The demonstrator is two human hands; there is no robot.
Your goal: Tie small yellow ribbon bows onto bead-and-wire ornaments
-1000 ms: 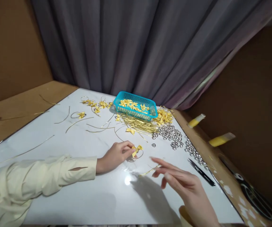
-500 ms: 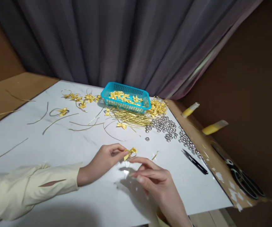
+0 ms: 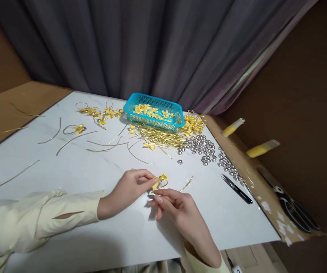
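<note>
My left hand [image 3: 129, 189] pinches a yellow ribbon bow [image 3: 162, 177] near the middle of the white table board [image 3: 95, 239]. A thin wire loop hangs at the bow's lower side. Just below it is my right hand [image 3: 180, 208], thumb and index finger pressed together close to the loop; whether something thin is between them is too small to tell. A short gold wire piece [image 3: 186, 184] lies to the right of the bow.
Behind the hands stands a blue basket [image 3: 154, 123] with yellow bows. Gold wires [image 3: 160, 136], finished bows [image 3: 110, 112] and silver beads [image 3: 200, 146] lie around it. Black tweezers or a pen [image 3: 237, 189], large scissors [image 3: 291, 208] and two yellow tubes [image 3: 261, 149] are at the right.
My right hand's thumb and index finger have come together under the bow, where they were apart before. My left hand keeps its pinch. The view has shifted slightly.
</note>
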